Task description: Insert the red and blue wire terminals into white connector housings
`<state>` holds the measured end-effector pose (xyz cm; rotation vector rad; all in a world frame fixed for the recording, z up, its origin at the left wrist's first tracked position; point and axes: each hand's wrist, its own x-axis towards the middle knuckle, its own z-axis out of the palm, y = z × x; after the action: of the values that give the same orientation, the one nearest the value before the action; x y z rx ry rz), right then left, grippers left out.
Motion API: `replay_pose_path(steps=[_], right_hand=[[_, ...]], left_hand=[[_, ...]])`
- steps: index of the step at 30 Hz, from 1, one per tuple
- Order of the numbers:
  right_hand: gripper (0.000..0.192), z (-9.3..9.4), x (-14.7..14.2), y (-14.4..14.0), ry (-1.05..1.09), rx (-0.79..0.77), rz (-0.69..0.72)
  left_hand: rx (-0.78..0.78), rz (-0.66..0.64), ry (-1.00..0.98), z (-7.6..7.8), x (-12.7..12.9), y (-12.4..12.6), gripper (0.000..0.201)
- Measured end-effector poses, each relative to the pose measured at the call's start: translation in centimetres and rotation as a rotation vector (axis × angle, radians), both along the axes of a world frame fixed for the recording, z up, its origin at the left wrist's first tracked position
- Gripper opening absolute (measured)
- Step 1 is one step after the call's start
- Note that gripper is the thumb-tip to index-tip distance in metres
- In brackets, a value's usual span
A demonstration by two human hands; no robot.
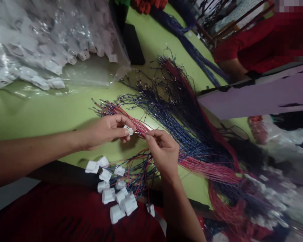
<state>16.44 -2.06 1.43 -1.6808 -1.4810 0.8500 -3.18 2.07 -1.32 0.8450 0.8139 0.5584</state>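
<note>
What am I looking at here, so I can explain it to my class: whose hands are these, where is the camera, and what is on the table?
The single picture comes from a camera worn on a person's head, looking down at their own bare hands. The left hand pinches a small white plastic connector. The right hand holds a thin red wire up to it. On the green table lies a large bundle of red and blue wires. Finished white connectors hang near the person's lap. A clear bag of white connectors sits top left. Another person in red is opposite.
</note>
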Motion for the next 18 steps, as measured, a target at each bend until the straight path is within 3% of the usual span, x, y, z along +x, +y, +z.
replay_pose_path(steps=[10, 18], right_hand=[[0.01, 0.3, -0.7, -1.0, -0.172, 0.155, 0.138], [0.012, -0.7, -1.1, -1.1, -0.232, 0.165, 0.183]], left_hand=[[-0.062, 0.039, -0.03, -0.1, 0.0, -0.1, 0.021], [-0.11, 0.028, -0.058, -0.1, 0.2, 0.1, 0.016]])
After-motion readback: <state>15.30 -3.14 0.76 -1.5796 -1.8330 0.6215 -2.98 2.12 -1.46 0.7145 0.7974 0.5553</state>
